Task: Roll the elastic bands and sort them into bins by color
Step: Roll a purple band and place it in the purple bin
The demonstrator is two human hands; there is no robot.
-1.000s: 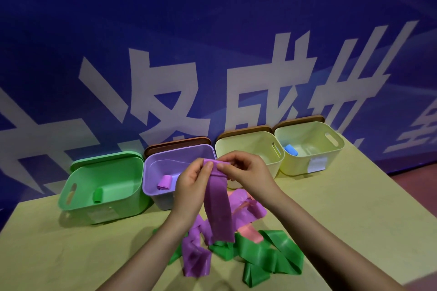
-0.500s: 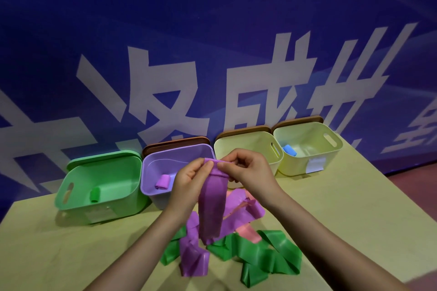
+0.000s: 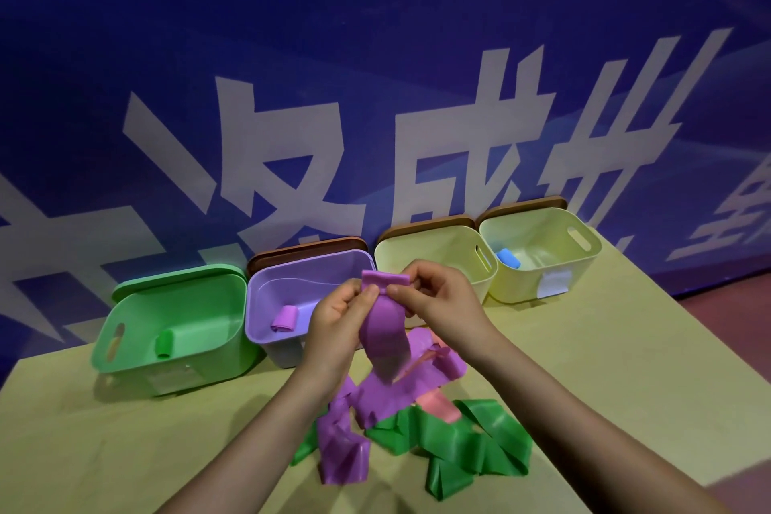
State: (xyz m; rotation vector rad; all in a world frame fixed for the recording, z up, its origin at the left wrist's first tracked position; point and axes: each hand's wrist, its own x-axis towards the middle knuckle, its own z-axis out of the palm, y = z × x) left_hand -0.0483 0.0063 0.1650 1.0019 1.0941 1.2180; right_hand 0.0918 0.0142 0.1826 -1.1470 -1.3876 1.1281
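A purple elastic band [image 3: 384, 325] hangs from both my hands above the table, its top end folded over. My left hand [image 3: 338, 317] and my right hand [image 3: 438, 300] both pinch that top end. Below lies a pile of loose bands: purple [image 3: 342, 447], green [image 3: 467, 442] and a pink one [image 3: 438, 407]. Along the wall stand a green bin [image 3: 137, 367] holding a green roll [image 3: 164, 343], a purple bin [image 3: 267, 296] holding a purple roll [image 3: 285, 318], a pale yellow bin [image 3: 417, 250], and another pale yellow bin [image 3: 584, 271] holding a blue roll [image 3: 507, 258].
The yellow-green table [image 3: 605, 367] meets a blue wall with large white characters. Brown lids [image 3: 308, 248] lean behind the purple and yellow bins. The table's right edge drops to a reddish floor [image 3: 734, 305].
The top end of the purple band has been folded over further between my fingers, and the hanging part has come up a little off the pile.
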